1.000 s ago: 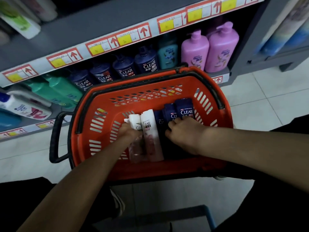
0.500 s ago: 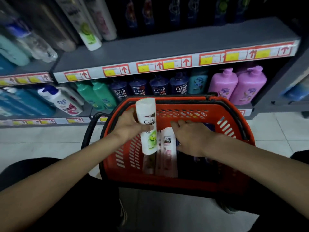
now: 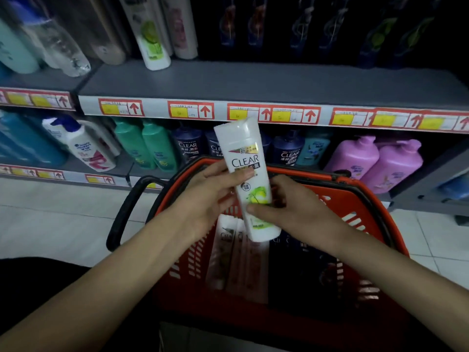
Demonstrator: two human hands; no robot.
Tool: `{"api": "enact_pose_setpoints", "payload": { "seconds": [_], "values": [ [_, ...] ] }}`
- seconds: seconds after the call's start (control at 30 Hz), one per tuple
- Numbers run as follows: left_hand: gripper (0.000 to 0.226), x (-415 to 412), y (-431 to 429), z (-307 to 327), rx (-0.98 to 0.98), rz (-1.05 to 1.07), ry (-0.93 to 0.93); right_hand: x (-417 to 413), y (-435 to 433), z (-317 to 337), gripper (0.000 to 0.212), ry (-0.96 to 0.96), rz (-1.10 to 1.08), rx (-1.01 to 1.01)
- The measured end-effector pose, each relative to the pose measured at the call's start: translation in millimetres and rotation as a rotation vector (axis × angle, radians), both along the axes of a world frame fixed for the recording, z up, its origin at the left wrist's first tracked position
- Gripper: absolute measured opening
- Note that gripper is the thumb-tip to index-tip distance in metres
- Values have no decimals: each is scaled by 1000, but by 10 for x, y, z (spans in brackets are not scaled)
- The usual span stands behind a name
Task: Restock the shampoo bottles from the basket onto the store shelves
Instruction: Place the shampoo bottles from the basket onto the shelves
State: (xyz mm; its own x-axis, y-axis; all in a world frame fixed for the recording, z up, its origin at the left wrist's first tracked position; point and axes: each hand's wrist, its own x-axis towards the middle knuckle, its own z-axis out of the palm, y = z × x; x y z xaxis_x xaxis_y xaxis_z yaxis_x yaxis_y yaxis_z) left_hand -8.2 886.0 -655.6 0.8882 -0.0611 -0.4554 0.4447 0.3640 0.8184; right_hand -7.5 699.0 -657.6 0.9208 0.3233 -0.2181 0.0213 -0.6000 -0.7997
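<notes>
A white CLEAR shampoo bottle with a green label stands cap-up above the red basket. My left hand grips its middle from the left, thumb across the label. My right hand holds its lower part from the right, thumb on the front. Inside the basket lie more white CLEAR bottles on the left and dark blue bottles on the right. The grey middle shelf has bare surface along its front.
White and dark bottles stand at the back of the middle shelf. The lower shelf holds green bottles, dark CLEAR bottles and purple pump bottles. The basket's black handle sticks out left over the tiled floor.
My left hand has lifted the white bottle higher above the basket. My right hand has left the bottles in the basket and taken hold of the white bottle's lower part. The view tilted up.
</notes>
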Motion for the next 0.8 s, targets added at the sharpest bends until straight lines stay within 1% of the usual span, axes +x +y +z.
{"api": "enact_pose_setpoints", "payload": {
  "seconds": [0.07,0.1,0.17,0.27,0.33,0.43,0.5,0.63,0.73,0.8],
  "values": [
    [32,45,-1,-10,-88,1,23,-6,48,35,37,26,-111,170],
    [26,63,10,-11,-112,-9,40,-11,60,51,35,35,-150,236],
    [26,90,38,1,-171,-1,94,-16,62,65,32,58,-186,323],
    [41,99,96,67,-318,36,163,18,47,43,28,78,-227,328],
    [52,93,130,107,-462,45,185,64,38,-12,29,88,-277,313],
    [50,79,180,149,-690,45,180,105,36,-55,26,81,-325,306],
    [47,68,207,173,-759,-19,166,111,42,-71,26,78,-334,311],
    [47,34,262,203,-844,-161,158,83,47,-29,27,80,-311,302],
    [50,16,283,244,-798,-210,135,68,68,20,24,104,-296,308],
    [52,1,278,272,-742,-178,117,50,80,55,23,113,-287,301]
  ]
}}
